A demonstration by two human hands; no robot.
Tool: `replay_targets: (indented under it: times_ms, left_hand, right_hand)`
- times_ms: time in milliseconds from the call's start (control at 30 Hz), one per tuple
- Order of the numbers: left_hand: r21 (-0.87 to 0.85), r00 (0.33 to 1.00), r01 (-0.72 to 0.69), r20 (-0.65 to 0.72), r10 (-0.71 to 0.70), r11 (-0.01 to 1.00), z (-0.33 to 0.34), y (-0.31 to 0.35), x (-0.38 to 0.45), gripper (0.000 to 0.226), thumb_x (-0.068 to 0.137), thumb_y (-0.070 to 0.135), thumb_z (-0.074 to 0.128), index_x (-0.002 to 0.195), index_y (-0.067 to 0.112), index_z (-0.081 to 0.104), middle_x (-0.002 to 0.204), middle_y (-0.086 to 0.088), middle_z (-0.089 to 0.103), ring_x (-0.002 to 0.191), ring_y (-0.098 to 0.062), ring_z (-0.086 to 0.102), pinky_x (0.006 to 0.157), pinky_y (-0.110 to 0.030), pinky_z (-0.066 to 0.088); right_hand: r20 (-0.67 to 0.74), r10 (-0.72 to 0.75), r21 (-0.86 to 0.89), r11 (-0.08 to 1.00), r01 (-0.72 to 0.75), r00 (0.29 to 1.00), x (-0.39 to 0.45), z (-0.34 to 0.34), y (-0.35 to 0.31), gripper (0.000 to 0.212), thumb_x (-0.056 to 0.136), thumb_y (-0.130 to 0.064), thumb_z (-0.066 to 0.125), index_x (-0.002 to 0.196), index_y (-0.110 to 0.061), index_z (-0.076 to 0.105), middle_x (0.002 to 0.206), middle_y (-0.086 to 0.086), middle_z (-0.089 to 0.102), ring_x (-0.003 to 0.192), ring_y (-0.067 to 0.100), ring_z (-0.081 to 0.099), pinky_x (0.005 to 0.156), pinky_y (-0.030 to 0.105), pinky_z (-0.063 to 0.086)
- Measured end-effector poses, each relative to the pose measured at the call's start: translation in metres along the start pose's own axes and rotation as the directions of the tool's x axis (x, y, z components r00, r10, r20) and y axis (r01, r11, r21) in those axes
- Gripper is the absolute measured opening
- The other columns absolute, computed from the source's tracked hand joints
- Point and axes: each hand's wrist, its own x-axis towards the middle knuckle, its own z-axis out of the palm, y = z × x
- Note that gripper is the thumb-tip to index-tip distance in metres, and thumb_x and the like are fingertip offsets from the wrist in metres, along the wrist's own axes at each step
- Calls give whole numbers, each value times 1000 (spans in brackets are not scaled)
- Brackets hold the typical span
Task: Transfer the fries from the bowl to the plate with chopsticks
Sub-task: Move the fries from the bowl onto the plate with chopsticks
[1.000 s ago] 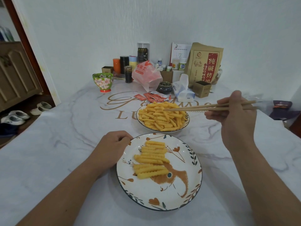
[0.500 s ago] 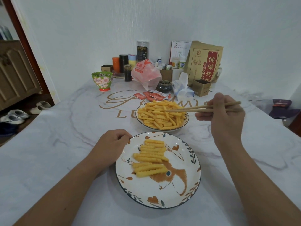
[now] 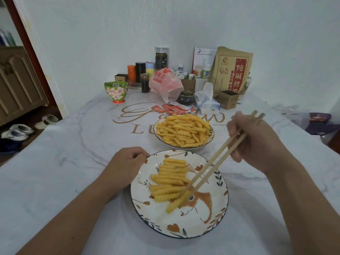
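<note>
A white marble-patterned table [image 3: 73,162] meets a pale wall. The plate [image 3: 211,223] sits at 6 o'clock and the bowl [image 3: 211,134], heaped with fries [image 3: 182,130], lies just beyond it at 12. The right hand [image 3: 257,142], fingers curled, grips the chopsticks [image 3: 217,162], whose tips pinch one fry [image 3: 173,205] over the plate. The left hand [image 3: 127,164], loosely curled, rests at the plate's 10 o'clock rim.
</note>
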Motion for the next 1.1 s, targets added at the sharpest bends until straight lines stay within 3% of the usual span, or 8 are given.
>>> replay_targets:
  times_ms: [133, 233, 333, 433, 667, 1100]
  left_hand:
    - [-3, 1000, 1, -1, -1, 1000, 0, 0, 0, 32, 99, 13, 53, 82, 24, 77, 79, 13, 75, 68, 2, 64, 57, -15, 42]
    - [2, 1000, 5, 2, -5, 1000, 0, 1, -1, 32, 100, 13, 53, 83, 24, 78, 80, 11, 75, 69, 0, 64, 58, -16, 42]
    - [-21, 1000, 15, -1, -15, 1000, 0, 0, -1, 32, 98, 12, 53, 80, 23, 78, 79, 14, 75, 66, 3, 62, 62, -22, 43]
    - [-15, 1000, 12, -1, -12, 1000, 0, 0, 0, 33, 98, 12, 53, 80, 24, 78, 80, 17, 74, 67, 3, 62, 63, -23, 44]
    - [-14, 1000, 16, 0, -16, 1000, 1, -2, 1, 32, 98, 13, 55, 80, 25, 77, 79, 16, 74, 67, -1, 63, 62, -23, 44]
    - [-5, 1000, -12, 8, 12, 1000, 0, -1, 0, 32, 99, 12, 54, 80, 24, 77, 78, 19, 73, 68, 6, 62, 59, -19, 41]
  right_hand:
    - [-5, -13, -101, 995, 12, 1000, 0, 8, 0, 43, 91, -36, 52, 59, -8, 62, 44, 14, 46, 30, 26, 48, 35, 26, 40]
    - [-161, -99, -7, 995, 99, 982, 2, 3, -2, 43, 93, -35, 53, 58, -12, 62, 46, 8, 46, 31, 21, 45, 36, 22, 38]
    - [-409, -194, 36, 973, 229, 891, 6, -6, 0, 40, 103, -31, 52, 69, -11, 60, 53, 4, 53, 39, 20, 52, 41, 25, 43]
    - [-544, -263, -124, 964, 234, 797, 10, -9, 8, 39, 107, -32, 50, 79, -7, 61, 59, 6, 63, 50, 26, 66, 49, 31, 55]
    - [-489, -379, -297, 919, 259, 785, 10, 2, 18, 41, 107, -31, 48, 78, -8, 65, 64, 7, 68, 52, 33, 68, 51, 36, 60]
    - [-499, -314, -264, 943, 203, 807, 17, 8, 35, 42, 106, -33, 48, 87, 0, 65, 66, 8, 70, 58, 33, 72, 58, 38, 63]
